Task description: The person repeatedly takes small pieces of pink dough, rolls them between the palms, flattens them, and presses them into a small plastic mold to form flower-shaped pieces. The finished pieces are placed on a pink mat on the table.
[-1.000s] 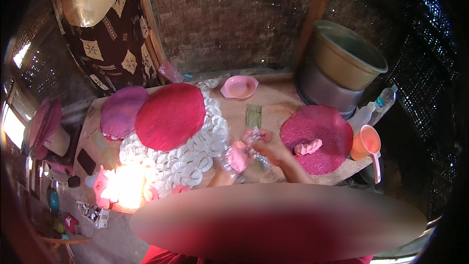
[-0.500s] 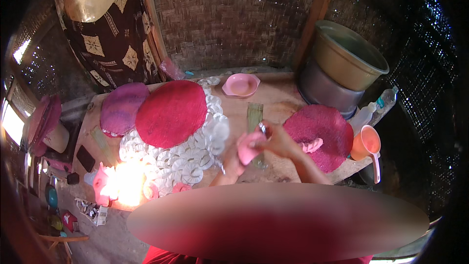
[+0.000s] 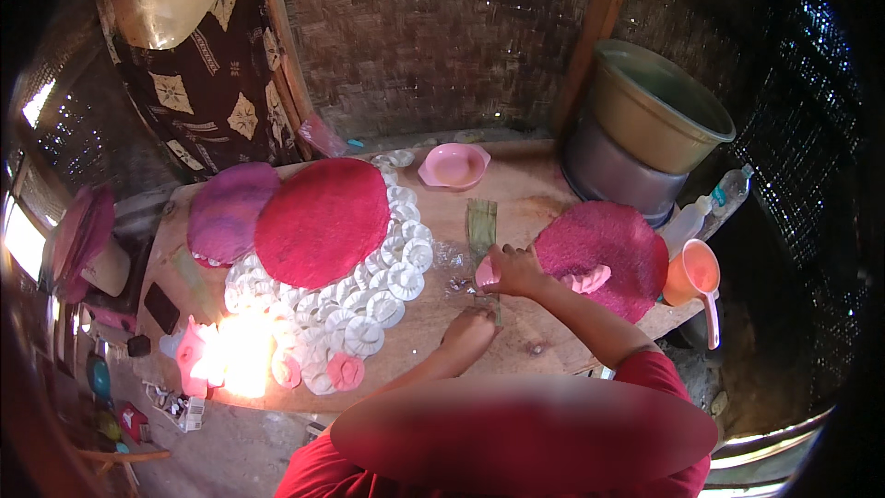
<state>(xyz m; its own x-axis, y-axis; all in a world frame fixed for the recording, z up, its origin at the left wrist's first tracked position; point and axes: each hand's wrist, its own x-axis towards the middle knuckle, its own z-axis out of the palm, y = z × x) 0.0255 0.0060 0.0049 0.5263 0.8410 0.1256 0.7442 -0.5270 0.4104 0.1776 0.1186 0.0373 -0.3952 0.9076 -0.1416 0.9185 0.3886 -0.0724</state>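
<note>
My right hand [image 3: 518,273] is closed around a lump of pink dough [image 3: 488,271] over a flat green leaf strip [image 3: 481,224] on the table. Nearer to me, my left hand [image 3: 470,332] is a fist at the strip's near end; whatever it holds is hidden. To the right, partly behind my right forearm, more pink dough [image 3: 590,278] lies on a round magenta mat [image 3: 613,238]. Many white ruffled paper-like cups [image 3: 364,336] cover the table's left side. A pink flower-shaped piece [image 3: 346,372] sits at their near edge.
A red round mat [image 3: 323,221] and a purple one [image 3: 232,207] lie on the left. A pink bowl [image 3: 454,167] stands at the back. Large metal pots [image 3: 636,129], bottles [image 3: 731,186] and an orange dipper [image 3: 691,274] line the right. A dark phone [image 3: 161,309] lies far left.
The pink dough was held up between both hands; now only my right hand has it, over the leaf strip. My left hand has moved right, to the strip's near end.
</note>
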